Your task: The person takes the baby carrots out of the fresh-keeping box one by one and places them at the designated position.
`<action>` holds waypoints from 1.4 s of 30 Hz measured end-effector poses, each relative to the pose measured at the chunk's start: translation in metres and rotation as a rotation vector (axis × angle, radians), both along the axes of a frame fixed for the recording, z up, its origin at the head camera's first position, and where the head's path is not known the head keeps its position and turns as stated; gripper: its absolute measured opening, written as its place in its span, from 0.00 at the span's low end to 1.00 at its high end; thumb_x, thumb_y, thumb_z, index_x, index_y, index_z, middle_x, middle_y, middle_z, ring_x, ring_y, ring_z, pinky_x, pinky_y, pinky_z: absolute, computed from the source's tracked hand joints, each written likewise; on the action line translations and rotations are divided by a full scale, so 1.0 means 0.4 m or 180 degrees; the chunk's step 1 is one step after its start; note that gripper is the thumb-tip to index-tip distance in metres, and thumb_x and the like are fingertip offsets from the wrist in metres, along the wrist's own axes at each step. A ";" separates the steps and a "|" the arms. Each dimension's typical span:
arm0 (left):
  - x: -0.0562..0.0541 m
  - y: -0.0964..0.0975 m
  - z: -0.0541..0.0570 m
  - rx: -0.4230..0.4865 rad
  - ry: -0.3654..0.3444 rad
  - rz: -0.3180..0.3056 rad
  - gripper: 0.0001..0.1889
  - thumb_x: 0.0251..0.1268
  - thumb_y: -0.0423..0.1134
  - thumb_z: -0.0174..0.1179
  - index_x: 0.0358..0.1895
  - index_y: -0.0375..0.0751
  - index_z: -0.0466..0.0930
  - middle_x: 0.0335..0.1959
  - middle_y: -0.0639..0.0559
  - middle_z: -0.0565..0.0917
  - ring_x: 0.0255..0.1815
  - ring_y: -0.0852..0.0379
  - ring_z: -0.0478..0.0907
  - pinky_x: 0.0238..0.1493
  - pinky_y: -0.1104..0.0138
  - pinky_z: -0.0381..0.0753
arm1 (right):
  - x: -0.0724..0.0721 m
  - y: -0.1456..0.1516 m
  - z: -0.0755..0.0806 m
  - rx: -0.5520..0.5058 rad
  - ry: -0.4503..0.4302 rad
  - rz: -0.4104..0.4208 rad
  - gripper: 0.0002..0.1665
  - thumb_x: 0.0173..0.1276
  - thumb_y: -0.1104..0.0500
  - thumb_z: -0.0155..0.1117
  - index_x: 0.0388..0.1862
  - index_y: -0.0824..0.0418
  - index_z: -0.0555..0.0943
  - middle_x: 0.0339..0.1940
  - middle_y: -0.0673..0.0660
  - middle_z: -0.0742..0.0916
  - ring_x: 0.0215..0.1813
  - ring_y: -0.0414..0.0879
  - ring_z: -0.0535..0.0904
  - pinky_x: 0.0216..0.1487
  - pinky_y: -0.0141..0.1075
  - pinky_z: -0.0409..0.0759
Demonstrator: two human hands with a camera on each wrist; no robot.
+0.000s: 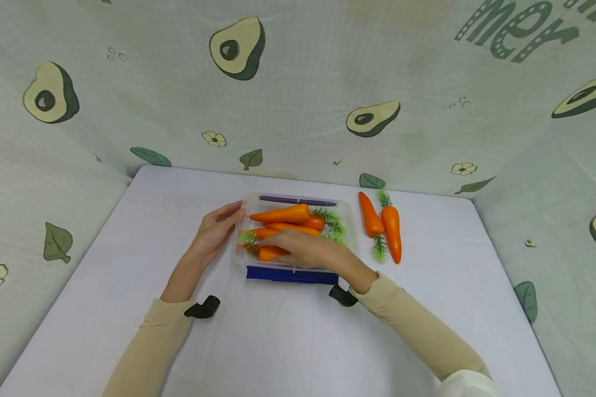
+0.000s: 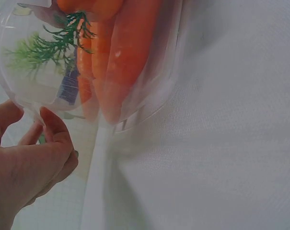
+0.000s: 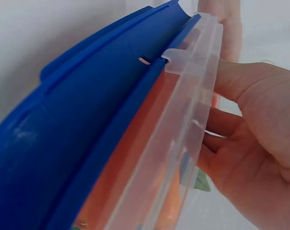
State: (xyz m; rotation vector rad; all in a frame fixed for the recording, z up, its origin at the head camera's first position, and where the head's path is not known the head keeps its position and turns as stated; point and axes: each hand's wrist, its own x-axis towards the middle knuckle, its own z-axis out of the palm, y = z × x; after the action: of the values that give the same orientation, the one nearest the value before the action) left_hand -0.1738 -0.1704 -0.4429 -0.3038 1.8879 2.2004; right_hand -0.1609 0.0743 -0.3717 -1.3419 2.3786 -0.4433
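Note:
A clear plastic container (image 1: 350,226) with blue side clips holds several orange toy carrots (image 1: 280,213) with green tops. At its left end, my left hand (image 1: 216,231) pinches the rim between thumb and fingers; the left wrist view shows this hand (image 2: 37,158) at the rim's corner. My right hand (image 1: 303,248) reaches in over the near wall, its fingers and thumb around a carrot (image 1: 272,253) at the near left. In the right wrist view the container wall partly hides the fingertips of this hand (image 3: 255,129).
Two more carrots lie right of the container, one carrot (image 1: 371,215) with its top toward me and another (image 1: 392,231) with its top away. A long blue clip (image 1: 292,274) hangs open on the near side. Avocado-print cloth (image 1: 298,110) surrounds the white table (image 1: 278,342).

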 end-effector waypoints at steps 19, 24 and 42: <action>0.001 -0.001 0.004 0.0005 -0.0002 -0.0035 0.30 0.77 0.42 0.61 0.77 0.38 0.67 0.77 0.45 0.68 0.73 0.55 0.67 0.74 0.66 0.65 | 0.016 0.038 0.004 -0.0644 0.0072 -0.0076 0.27 0.75 0.61 0.67 0.69 0.66 0.76 0.65 0.59 0.83 0.61 0.50 0.80 0.68 0.38 0.76; 0.000 0.000 0.004 0.0000 -0.0017 -0.0038 0.30 0.77 0.43 0.61 0.77 0.39 0.67 0.78 0.46 0.67 0.73 0.55 0.66 0.75 0.66 0.64 | 0.016 0.053 0.018 -0.0641 0.0015 -0.0313 0.28 0.75 0.57 0.67 0.69 0.65 0.77 0.67 0.59 0.82 0.66 0.51 0.78 0.70 0.41 0.75; 0.001 0.000 0.000 0.0063 0.0023 -0.0046 0.29 0.77 0.41 0.61 0.77 0.38 0.67 0.77 0.45 0.67 0.71 0.57 0.68 0.75 0.66 0.64 | -0.007 0.113 0.077 -0.1175 0.0160 -0.0957 0.29 0.71 0.58 0.72 0.67 0.67 0.78 0.58 0.60 0.86 0.54 0.50 0.84 0.58 0.42 0.84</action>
State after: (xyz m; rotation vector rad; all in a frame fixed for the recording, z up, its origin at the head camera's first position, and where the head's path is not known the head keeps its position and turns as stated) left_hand -0.1735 -0.1703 -0.4430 -0.2780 1.8650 2.2122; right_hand -0.1636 0.1194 -0.3409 -1.1430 2.6423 -0.9846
